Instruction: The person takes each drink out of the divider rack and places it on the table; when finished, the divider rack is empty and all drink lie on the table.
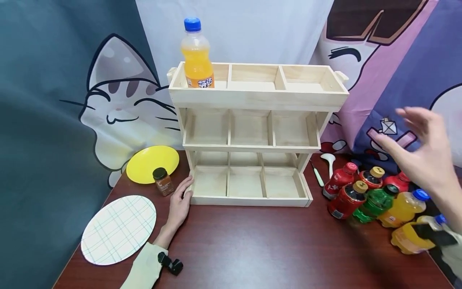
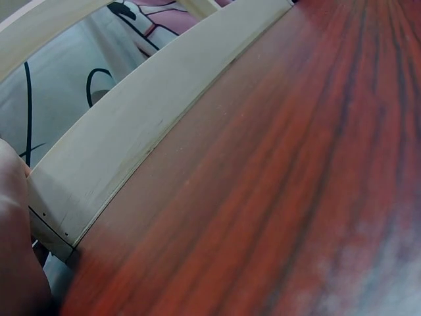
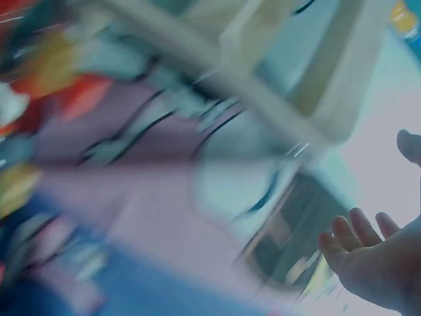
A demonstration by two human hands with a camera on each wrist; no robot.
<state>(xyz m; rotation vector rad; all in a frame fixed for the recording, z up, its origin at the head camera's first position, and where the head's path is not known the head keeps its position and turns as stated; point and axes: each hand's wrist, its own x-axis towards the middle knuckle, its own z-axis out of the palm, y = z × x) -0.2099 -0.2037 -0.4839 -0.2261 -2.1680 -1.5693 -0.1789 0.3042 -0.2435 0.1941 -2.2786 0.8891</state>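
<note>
A wooden three-tier shelf [image 1: 258, 100] stands at the back of the table, each tier split into three compartments. One orange soda bottle [image 1: 197, 60] with a blue cap stands upright in the top tier's left compartment. My left hand [image 1: 179, 204] rests against the shelf's lower left side; in the left wrist view only part of that hand [image 2: 16, 237] shows beside the bottom board. My right hand [image 1: 426, 148] is raised over the bottles at the right, fingers spread and holding nothing. In the right wrist view, the right hand [image 3: 375, 257] is likewise empty, thumb apart from the fingers.
Several drink bottles cluster at the right, among them a green bottle [image 1: 373, 204] and a yellow one [image 1: 403, 208]. A white ladle [image 1: 329, 160] and a peeler-like tool [image 1: 317, 176] lie behind them. Left are a yellow plate [image 1: 144, 164], a spice jar [image 1: 163, 182] and a checked oval mat [image 1: 119, 230].
</note>
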